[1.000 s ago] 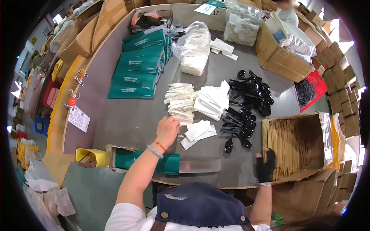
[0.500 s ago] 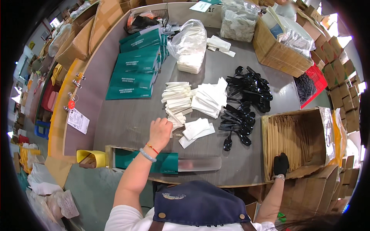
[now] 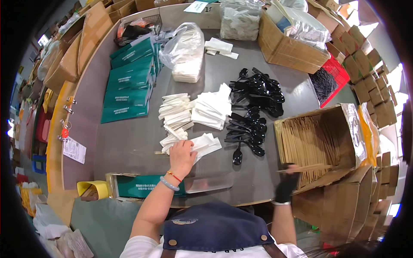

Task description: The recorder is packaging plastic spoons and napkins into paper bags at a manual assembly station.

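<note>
My left hand (image 3: 182, 158), bare and with a bracelet and a red cord at the wrist, has its fingers curled down on a white paper packet (image 3: 167, 144). Flat white packets (image 3: 205, 144) lie right beside its fingertips. A narrow tan end (image 3: 158, 152) pokes out left of the fingers; the rest is hidden. My right hand (image 3: 287, 184), in a black fingerless glove, pinches a thin brown strip (image 3: 312, 168) at the near left edge of a cardboard box (image 3: 356, 133). Many similar brown strips (image 3: 309, 142) stand packed in that box. Motion blurs this hand slightly.
Black plastic spoons (image 3: 258, 92) lie heaped in mid-table. Left of them are stacks of white packets (image 3: 211, 107) and green printed sleeves (image 3: 127, 92). A clear tray (image 3: 208, 182) with green sleeves sits at the near edge. Another cardboard box (image 3: 292, 49) stands far right.
My right hand has lifted out of the box and moved left with a brown strip. The left hand has shifted right onto the flat white packets. The whole view has shifted slightly.
</note>
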A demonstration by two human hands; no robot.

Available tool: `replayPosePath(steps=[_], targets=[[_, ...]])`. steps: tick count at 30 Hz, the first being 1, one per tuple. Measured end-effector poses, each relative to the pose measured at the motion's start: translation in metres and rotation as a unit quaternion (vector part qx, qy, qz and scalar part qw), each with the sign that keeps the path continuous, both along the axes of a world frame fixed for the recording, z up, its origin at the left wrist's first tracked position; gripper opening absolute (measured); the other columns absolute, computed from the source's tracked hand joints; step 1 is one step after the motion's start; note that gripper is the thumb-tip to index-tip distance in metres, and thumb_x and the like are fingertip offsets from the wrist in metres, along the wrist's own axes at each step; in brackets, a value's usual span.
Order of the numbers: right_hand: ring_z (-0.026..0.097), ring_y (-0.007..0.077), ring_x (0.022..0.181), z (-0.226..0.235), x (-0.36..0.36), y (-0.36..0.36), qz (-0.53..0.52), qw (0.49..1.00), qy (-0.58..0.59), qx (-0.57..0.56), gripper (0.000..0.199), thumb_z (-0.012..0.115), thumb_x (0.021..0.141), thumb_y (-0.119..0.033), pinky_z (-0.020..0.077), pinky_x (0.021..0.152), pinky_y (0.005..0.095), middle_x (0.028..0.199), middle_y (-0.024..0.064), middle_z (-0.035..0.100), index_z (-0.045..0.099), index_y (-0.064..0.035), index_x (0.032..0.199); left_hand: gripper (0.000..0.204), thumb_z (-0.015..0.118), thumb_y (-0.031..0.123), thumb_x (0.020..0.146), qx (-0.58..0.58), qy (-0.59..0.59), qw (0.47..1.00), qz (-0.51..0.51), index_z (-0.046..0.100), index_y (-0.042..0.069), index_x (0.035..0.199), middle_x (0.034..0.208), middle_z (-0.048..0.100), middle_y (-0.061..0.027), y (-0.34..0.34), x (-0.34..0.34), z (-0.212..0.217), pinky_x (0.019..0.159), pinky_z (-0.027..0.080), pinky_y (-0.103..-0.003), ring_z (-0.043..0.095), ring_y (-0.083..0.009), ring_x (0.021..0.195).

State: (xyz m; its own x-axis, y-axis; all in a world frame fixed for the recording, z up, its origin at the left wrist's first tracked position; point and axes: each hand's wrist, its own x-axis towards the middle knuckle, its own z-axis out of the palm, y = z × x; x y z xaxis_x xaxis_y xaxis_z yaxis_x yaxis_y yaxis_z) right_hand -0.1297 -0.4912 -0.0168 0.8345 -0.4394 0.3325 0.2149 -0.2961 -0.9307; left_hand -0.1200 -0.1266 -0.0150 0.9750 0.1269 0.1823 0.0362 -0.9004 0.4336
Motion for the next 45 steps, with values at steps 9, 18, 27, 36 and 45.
replayPosePath(steps=[9, 18, 27, 36, 45], targets=[[0.065, 0.0268, 0.078, 0.013, 0.062, 0.072, 0.184, 0.94, 0.07, -0.277, 0.017, 0.067, 0.087, -0.016, 0.051, 0.068, 0.0357, 0.087, 0.0105, 0.064, 0.066, -0.0087, 0.102, 0.016, 0.074, 0.01, 0.079, -0.337, 0.161, 0.92, -0.115, 0.063, 0.0, 0.086, 0.072, 0.063, -0.0057, 0.001, -0.028, 0.045, 0.063, 0.048, -0.027, 0.056, -0.0089, 0.069], [0.064, 0.0291, 0.079, 0.014, 0.1, 0.082, 0.267, 0.885, 0.053, -0.379, 0.018, 0.072, 0.077, -0.012, 0.0508, 0.068, 0.039, 0.083, 0.0082, 0.063, 0.071, -0.0128, 0.095, 0.04, 0.08, 0.022, 0.066, -0.034, 0.018, 0.982, -0.187, 0.066, 0.016, 0.102, 0.105, 0.057, 0.0029, -0.014, -0.099, 0.021, 0.079, 0.04, -0.038, 0.052, -0.0217, 0.097], [0.065, 0.0285, 0.08, 0.038, 0.02, 0.126, 0.472, 0.763, 0.144, -0.417, 0.013, 0.069, 0.076, -0.017, 0.0515, 0.07, 0.041, 0.083, 0.0071, 0.065, 0.071, -0.016, 0.089, 0.043, 0.072, 0.024, 0.075, 0.055, -0.031, 0.979, -0.193, 0.064, 0.013, 0.115, 0.116, 0.055, 0.0005, -0.012, -0.12, 0.025, 0.084, 0.038, -0.039, 0.05, -0.0209, 0.103], [0.065, 0.0288, 0.081, 0.033, 0.013, 0.122, 0.466, 0.774, 0.213, -0.372, 0.017, 0.07, 0.075, -0.02, 0.0514, 0.071, 0.0409, 0.084, 0.0065, 0.065, 0.071, -0.015, 0.091, 0.033, 0.066, 0.022, 0.082, 0.071, -0.013, 0.983, -0.17, 0.064, 0.013, 0.114, 0.113, 0.057, 0.0006, -0.011, -0.131, 0.01, 0.086, 0.037, -0.039, 0.05, -0.0209, 0.103], [0.063, 0.0281, 0.075, 0.036, -0.007, 0.125, 0.456, 0.765, 0.176, -0.419, 0.029, 0.072, 0.077, -0.025, 0.0501, 0.063, 0.0418, 0.08, 0.008, 0.061, 0.07, -0.0212, 0.105, 0.045, 0.073, 0.028, 0.075, 0.079, 0.03, 0.981, -0.176, 0.063, 0.016, 0.117, 0.114, 0.057, 0.0017, 0.008, -0.142, 0.025, 0.086, 0.038, -0.041, 0.05, -0.0242, 0.106]])
